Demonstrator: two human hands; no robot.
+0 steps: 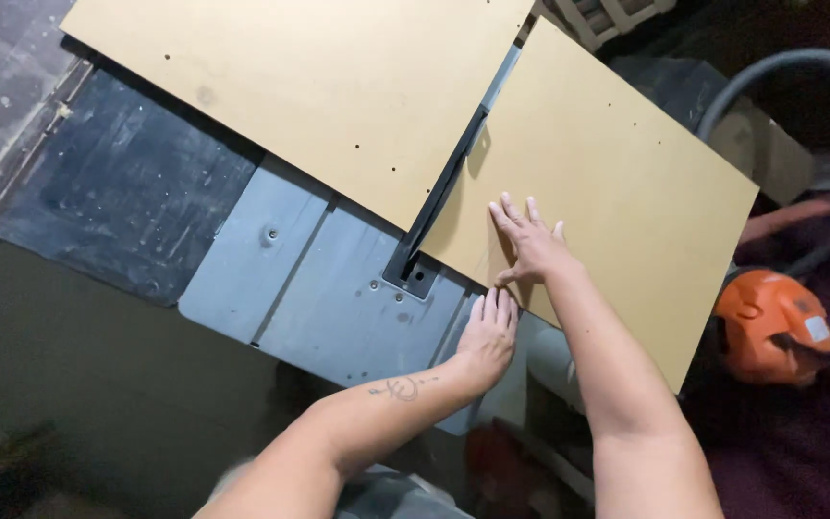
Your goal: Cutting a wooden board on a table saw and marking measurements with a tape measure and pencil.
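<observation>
Grey saw table [338, 298], flat metal top, black slot [434, 207] in the middle. Two tan boards lying on it: big board [319, 86] far left, other board [617, 192] right, slot between them.

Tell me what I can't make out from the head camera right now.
- Saw blade: not visible in the slot between the two boards; head view, dark shadow.
- Left board: its top is cut off by the frame's upper edge.
- Left hand: its fingertips run to the right board's near edge; whether they touch it is unclear.
- Right hand: palm contact hidden under the hand itself.
- Orange helmet: blurred, partly behind the board.
</observation>
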